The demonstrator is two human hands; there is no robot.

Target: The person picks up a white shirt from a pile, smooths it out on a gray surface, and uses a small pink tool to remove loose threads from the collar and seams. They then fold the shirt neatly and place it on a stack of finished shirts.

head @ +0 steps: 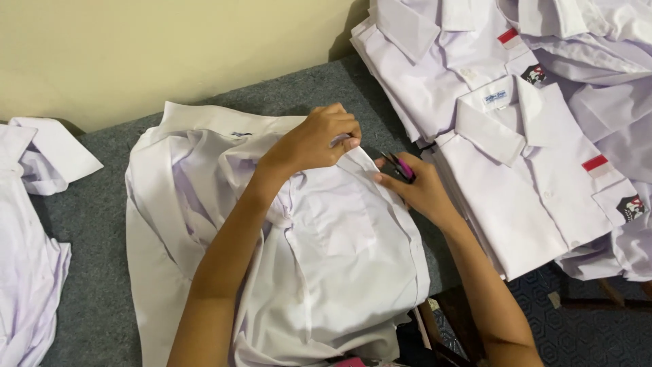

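A white shirt [339,238] lies spread and crumpled on a grey padded table [95,245] in front of me. My left hand [319,139] pinches a fold of the shirt's fabric near its upper edge. Just to the right, my right hand [418,190] holds small thread snips [401,166] with a pink and black handle, their tips close to the pinched fabric. Both forearms reach up from the bottom of the view.
A pile of folded white shirts [530,149] with red-and-white chest tags and dark badges fills the right side. Another white garment [27,224] lies at the left edge. A pale yellow wall [170,47] runs behind the table. Dark patterned floor [584,333] shows at lower right.
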